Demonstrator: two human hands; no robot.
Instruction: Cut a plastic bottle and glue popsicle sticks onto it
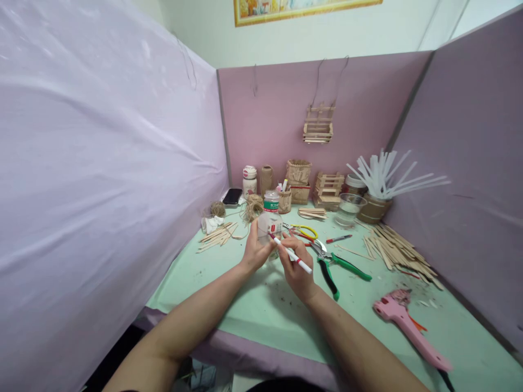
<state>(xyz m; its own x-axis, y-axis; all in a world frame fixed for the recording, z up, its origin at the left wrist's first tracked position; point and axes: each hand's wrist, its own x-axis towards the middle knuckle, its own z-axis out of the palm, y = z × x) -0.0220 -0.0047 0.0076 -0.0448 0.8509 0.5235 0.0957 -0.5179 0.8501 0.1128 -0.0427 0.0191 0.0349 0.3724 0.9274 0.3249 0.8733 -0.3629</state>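
My left hand (256, 249) is closed on a clear, rounded see-through plastic piece (265, 222), held up above the table in front of me. Directly behind it shows a clear bottle (271, 205) with a green and red label; I cannot tell whether the two are joined. My right hand (297, 267) grips a white marker (292, 255) with red bands, its tip at the see-through piece. Green-handled pruning shears (327, 258) lie just right of my right hand, near yellow-handled pliers (308, 231) and a red pen (339, 238).
A pink glue gun (412, 326) lies front right. Wooden sticks (398, 250) spread along the right; more sticks (218, 235) lie left near twine (253, 207). A glass bowl (349, 209) and a pot of white glue sticks (379, 185) stand back right. Cloth partitions (281, 120) surround the table.
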